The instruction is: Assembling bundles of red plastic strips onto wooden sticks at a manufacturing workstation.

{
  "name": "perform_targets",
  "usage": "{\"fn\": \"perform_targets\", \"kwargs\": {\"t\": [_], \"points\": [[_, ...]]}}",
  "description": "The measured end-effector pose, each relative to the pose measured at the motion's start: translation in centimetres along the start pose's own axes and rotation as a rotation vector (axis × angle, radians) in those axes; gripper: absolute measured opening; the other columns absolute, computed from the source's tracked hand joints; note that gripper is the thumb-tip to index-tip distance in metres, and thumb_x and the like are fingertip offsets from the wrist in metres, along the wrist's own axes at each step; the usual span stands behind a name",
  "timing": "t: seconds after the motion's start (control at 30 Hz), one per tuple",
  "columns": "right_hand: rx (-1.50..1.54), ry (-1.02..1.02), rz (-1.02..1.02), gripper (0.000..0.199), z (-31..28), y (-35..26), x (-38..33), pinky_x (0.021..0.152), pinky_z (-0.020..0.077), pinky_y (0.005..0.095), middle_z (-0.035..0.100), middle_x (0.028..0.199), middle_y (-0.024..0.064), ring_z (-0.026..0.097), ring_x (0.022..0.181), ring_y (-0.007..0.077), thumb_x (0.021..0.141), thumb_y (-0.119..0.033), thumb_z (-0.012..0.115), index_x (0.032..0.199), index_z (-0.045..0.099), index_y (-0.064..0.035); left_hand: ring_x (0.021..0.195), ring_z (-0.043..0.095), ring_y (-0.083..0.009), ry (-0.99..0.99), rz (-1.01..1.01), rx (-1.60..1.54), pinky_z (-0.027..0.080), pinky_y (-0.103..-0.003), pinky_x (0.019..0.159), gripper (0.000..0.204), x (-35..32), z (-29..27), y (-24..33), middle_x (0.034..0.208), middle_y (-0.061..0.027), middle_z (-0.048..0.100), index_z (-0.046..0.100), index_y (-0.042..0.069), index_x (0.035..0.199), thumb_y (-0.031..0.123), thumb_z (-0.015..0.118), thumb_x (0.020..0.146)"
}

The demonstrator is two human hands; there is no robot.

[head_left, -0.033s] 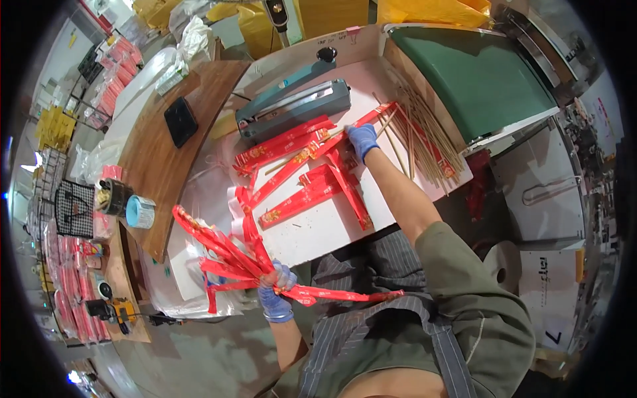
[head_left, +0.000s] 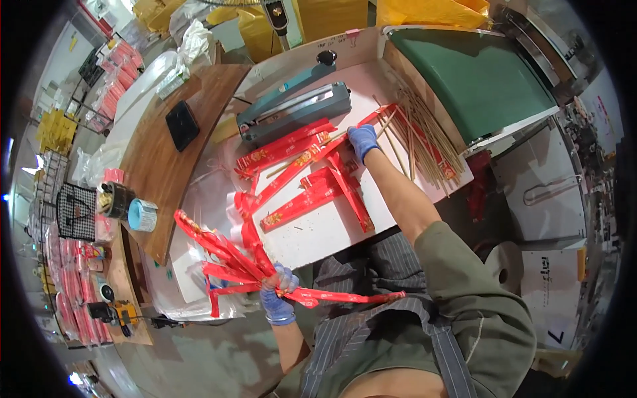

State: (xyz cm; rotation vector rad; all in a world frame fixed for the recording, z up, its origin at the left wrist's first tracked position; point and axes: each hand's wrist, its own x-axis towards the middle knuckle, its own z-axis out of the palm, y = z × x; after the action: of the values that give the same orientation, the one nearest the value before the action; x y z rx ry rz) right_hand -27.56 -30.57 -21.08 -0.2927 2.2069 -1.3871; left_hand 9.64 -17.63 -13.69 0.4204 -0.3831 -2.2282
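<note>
My left hand (head_left: 280, 292), in a blue glove, is closed round a bunch of long red plastic wrappers (head_left: 229, 255). Their ends fan out to the left, and one trails right across my apron. On the white worktop (head_left: 312, 242), my gloved right hand (head_left: 363, 140) has its fingers closed on a long red printed wrapper strip (head_left: 292, 171). Thin wooden sticks lie close by, and the fingertips are partly hidden. More red printed wrappers (head_left: 302, 204) lie on the worktop between the hands.
A grey-blue bar sealer (head_left: 295, 113) stands at the back of the worktop. Several long wooden sticks (head_left: 424, 136) are heaped at the right, against a low wall. On the brown board (head_left: 162, 192) at left are a dark phone (head_left: 181, 125) and a blue tape roll (head_left: 142, 214).
</note>
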Motion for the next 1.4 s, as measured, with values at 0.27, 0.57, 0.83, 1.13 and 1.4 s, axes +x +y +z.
{"fn": "perform_targets", "kwargs": {"t": [0.27, 0.57, 0.83, 1.13, 1.4], "points": [[0.556, -0.875, 0.13, 0.015, -3.8, -2.5, -13.5, 0.037, 0.0395, 0.0207, 0.052, 0.055, 0.0017, 0.048, 0.041, 0.0086, 0.081, -0.019, 0.053, 0.076, 0.052, -0.005, 0.107, 0.044, -0.0291, 0.134, -0.024, 0.071, 0.042, -0.041, 0.084, 0.058, 1.3, 1.7, -0.5, 0.122, -0.0124, 0.038, 0.03, 0.007, 0.124, 0.012, 0.058, 0.072], [0.232, -1.093, -0.238, 0.017, -2.2, -0.8, -17.0, 0.046, 0.0409, 0.0187, 0.052, 0.062, -0.0003, 0.048, 0.054, 0.004, 0.081, -0.019, 0.052, 0.087, 0.056, -0.0038, 0.06, 0.055, -0.0123, 0.406, 0.018, 0.496, 0.047, -0.023, 0.05, 0.026, 4.6, 1.3, -4.1, 0.075, -0.0047, 0.057, 0.05, 0.002, 0.097, 0.013, 0.059, 0.075], [0.331, -0.709, -0.252, 0.035, -8.4, 2.7, -5.0, 0.073, 0.0449, 0.0245, 0.056, 0.095, 0.0058, 0.054, 0.085, 0.0129, 0.082, -0.022, 0.052, 0.109, 0.048, -0.0001, 0.06, 0.051, -0.0098, 0.3, 0.153, 0.376, 0.044, -0.022, 0.053, 0.023, 3.4, -1.0, -2.0, 0.078, -0.006, 0.052, 0.046, 0.0, 0.098, 0.008, 0.054, 0.078], [-1.046, -0.792, -0.972, 0.043, -19.7, 0.4, -12.0, 0.064, 0.0447, 0.0391, 0.048, 0.091, 0.0093, 0.051, 0.08, 0.026, 0.053, -0.003, 0.06, 0.094, 0.05, -0.0112, 0.069, 0.051, -0.0095, 0.344, 0.229, 0.232, 0.044, -0.023, 0.057, 0.025, 1.1, -1.6, -0.1, 0.088, -0.005, 0.051, 0.043, 0.002, 0.102, 0.008, 0.053, 0.08], [-0.952, -0.642, -1.372, 0.019, -20.6, 5.7, -13.0, 0.053, 0.0435, 0.033, 0.047, 0.078, 0.0094, 0.051, 0.071, 0.0248, 0.066, -0.008, 0.05, 0.085, 0.049, -0.0058, 0.069, 0.051, -0.0105, 0.245, 0.16, 0.237, 0.044, -0.024, 0.059, 0.026, 2.0, -1.3, 0.5, 0.086, -0.0049, 0.051, 0.043, 0.002, 0.103, 0.008, 0.052, 0.08]]}}
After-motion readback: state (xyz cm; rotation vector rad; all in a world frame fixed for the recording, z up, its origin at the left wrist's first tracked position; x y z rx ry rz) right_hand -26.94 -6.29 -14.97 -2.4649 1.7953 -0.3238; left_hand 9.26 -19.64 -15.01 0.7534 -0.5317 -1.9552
